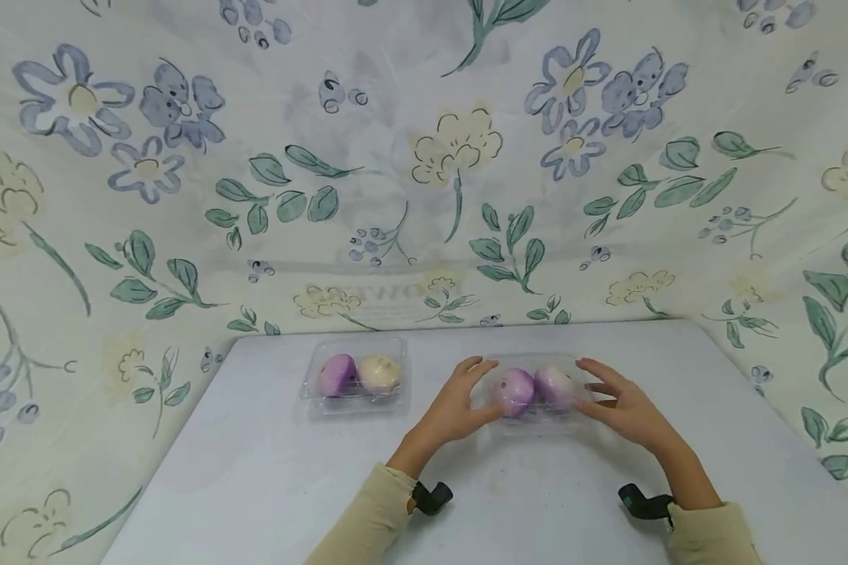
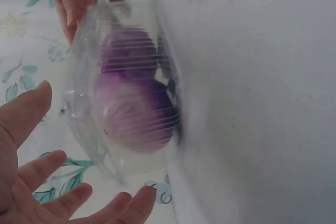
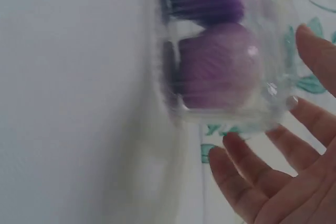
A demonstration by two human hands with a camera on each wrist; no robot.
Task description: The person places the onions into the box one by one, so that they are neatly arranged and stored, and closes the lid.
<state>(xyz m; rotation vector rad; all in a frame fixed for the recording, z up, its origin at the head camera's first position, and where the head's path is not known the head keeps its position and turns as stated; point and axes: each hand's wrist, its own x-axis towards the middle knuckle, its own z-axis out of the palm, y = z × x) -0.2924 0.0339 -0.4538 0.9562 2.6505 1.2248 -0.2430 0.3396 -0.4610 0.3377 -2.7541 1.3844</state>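
A transparent plastic box (image 1: 537,424) on the white table holds two purple onions, the left one (image 1: 517,391) beside the paler right one (image 1: 555,384). My left hand (image 1: 459,400) is at the box's left side with fingers spread; in the left wrist view its fingertips (image 2: 142,200) stand apart from the plastic. On the other side is my right hand (image 1: 629,408), thumb and fingers spread around the end. The right wrist view shows these fingers (image 3: 286,153) close to the box corner (image 3: 226,116); whether one touches it I cannot tell.
To the left stands a second transparent box (image 1: 356,406) with a purple onion (image 1: 337,375) and a cream-coloured onion (image 1: 378,374). Behind the white table (image 1: 254,471) hangs a flowered cloth (image 1: 396,118), which also covers both sides.
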